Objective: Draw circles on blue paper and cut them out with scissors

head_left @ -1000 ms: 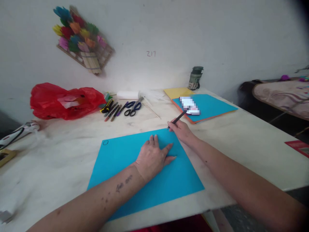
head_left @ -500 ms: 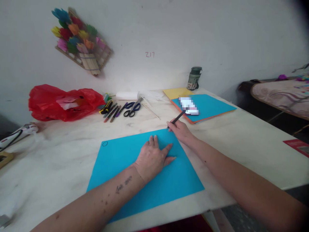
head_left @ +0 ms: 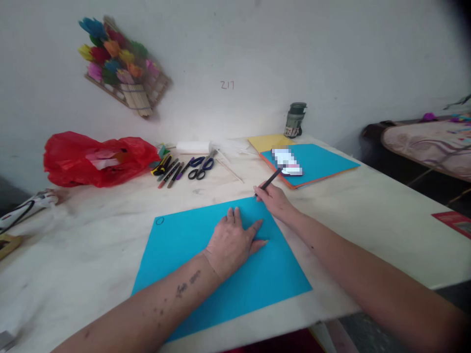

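Note:
A blue sheet of paper (head_left: 176, 250) lies on the table in front of me, with a small circle (head_left: 159, 221) drawn in its far left corner. Flat on its middle rests my left hand (head_left: 233, 240), fingers spread, holding nothing. At the far right corner of the sheet, my right hand (head_left: 274, 198) is closed around a dark marker pen (head_left: 270, 179). The pen slants, with its tip down at the paper's corner; whether it has left a mark there is too small to tell.
A pixelated phone-like object (head_left: 287, 162) lies on stacked coloured sheets (head_left: 324, 162). Behind the blue paper are scissors (head_left: 200, 166), several pens (head_left: 172, 174), thin sticks (head_left: 230, 166), a white roll (head_left: 193, 147) and a red plastic bag (head_left: 99, 159). A green bottle (head_left: 295, 120) stands against the wall.
Both hands, the marker pen and the blue paper stay practically where they were. The camera view has shifted very slightly.

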A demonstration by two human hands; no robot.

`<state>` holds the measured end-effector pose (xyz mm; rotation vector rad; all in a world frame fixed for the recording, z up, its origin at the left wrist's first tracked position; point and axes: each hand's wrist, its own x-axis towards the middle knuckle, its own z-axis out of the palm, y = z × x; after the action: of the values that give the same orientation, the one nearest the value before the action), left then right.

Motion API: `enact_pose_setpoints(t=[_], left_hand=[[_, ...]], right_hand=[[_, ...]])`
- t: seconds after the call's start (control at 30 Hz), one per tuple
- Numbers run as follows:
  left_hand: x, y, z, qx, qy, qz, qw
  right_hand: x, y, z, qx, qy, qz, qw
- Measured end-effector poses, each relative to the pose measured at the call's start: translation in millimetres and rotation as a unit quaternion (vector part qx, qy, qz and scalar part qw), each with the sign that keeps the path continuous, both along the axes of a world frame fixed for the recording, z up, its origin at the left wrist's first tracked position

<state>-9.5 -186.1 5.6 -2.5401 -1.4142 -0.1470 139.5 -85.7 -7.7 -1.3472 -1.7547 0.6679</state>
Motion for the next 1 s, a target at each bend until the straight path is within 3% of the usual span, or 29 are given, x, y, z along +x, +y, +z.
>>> enact_pose_setpoints(t=[1.0], left_hand=[[-0.3,-0.4,1.3,0.001,0.001,-0.005,1.0]], right_hand=[[-1.2,-0.6,-0.7,0.007,-0.027,-0.006,1.0]])
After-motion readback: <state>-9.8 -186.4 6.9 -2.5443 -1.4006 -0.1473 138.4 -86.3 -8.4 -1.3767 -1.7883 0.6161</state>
